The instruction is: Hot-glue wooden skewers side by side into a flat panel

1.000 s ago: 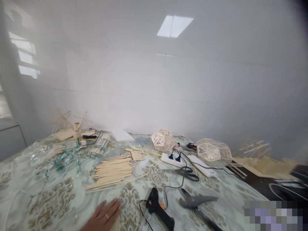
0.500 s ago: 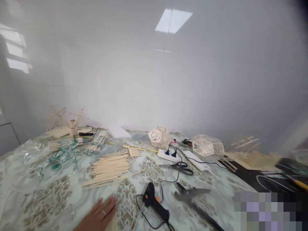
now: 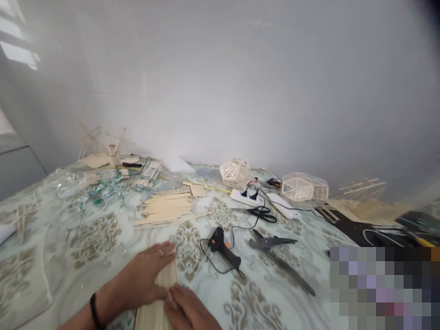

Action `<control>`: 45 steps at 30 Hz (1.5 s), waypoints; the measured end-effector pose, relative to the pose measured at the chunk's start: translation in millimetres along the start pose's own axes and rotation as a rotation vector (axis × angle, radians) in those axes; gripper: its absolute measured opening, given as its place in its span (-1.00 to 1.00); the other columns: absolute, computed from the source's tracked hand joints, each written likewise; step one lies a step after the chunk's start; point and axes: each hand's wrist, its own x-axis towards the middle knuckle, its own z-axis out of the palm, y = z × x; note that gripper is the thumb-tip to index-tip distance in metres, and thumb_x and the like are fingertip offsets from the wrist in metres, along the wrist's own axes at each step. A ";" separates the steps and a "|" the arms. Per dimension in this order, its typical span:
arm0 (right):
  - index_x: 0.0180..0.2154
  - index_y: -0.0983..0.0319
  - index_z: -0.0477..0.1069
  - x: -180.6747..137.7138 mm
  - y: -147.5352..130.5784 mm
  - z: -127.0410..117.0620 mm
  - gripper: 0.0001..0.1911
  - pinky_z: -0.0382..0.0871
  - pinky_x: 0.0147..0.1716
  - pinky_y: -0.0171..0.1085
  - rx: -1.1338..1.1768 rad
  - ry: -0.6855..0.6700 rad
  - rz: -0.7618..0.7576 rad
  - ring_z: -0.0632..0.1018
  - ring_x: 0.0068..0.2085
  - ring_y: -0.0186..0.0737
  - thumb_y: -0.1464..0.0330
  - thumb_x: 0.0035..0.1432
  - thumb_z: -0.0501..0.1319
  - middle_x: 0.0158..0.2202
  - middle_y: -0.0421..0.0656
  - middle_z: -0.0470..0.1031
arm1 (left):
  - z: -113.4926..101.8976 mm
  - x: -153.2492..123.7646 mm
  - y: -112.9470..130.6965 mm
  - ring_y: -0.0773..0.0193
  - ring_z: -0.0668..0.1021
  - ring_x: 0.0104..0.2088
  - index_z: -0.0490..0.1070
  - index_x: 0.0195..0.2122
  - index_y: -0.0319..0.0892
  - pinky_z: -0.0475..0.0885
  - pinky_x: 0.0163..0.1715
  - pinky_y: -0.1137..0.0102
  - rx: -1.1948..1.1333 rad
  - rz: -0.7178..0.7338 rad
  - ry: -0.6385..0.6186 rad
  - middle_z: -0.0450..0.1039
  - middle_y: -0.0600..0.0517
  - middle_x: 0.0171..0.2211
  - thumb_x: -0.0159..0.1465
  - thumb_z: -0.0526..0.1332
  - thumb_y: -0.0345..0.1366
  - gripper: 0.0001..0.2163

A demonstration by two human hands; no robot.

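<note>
I see a cup of sticks (image 3: pixel 114 161) far behind and left of the glue gun (image 3: pixel 225 250), scissors (image 3: pixel 263 214) behind it. Nearer, left of the glue gun, the stick bundle (image 3: pixel 153 317) stretches lengthwise away from my camera; left hand (image 3: pixel 146 277) flat across, thumb and fingers apart; right hand (image 3: pixel 188 309) touching, grip unclear.

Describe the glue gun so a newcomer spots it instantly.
On the patterned tablecloth, find the right hand, touching pale sticks. Beyond it, rightward, lies the black glue gun. Its orange patch distinguishes it from the dark cutters farther right.
</note>
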 end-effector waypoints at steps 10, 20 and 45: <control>0.25 0.36 0.39 2.0 -26.2 -37.6 -0.49 0.36 0.31 0.09 0.093 -0.208 -0.009 0.38 0.37 0.15 0.49 0.28 0.23 0.35 0.19 0.36 | -0.4 5.1 3.1 -0.06 0.31 0.41 0.34 0.32 -0.11 0.24 0.40 0.04 0.008 -0.011 0.008 0.24 -0.17 0.42 0.21 0.39 0.09 -0.29; 0.16 0.28 0.47 1.0 -38.2 -45.0 -0.43 0.33 0.34 0.14 0.053 -0.200 0.047 0.41 0.31 0.09 0.71 0.17 0.07 0.23 0.09 0.45 | -3.2 3.8 -2.3 0.01 0.17 0.48 0.24 0.38 -0.24 0.08 0.45 0.16 0.049 0.030 -0.068 0.10 -0.23 0.47 0.21 0.25 0.31 -0.12; 0.22 0.34 0.44 1.4 -58.9 -59.4 -0.61 0.24 0.40 0.15 0.073 -0.263 0.157 0.40 0.33 0.06 0.41 0.45 0.12 0.32 0.09 0.42 | 35.1 -67.8 22.2 0.02 0.11 0.50 -0.17 0.52 -0.28 0.14 0.44 0.11 0.247 0.144 0.184 -0.02 -0.25 0.50 0.49 0.04 0.01 -0.27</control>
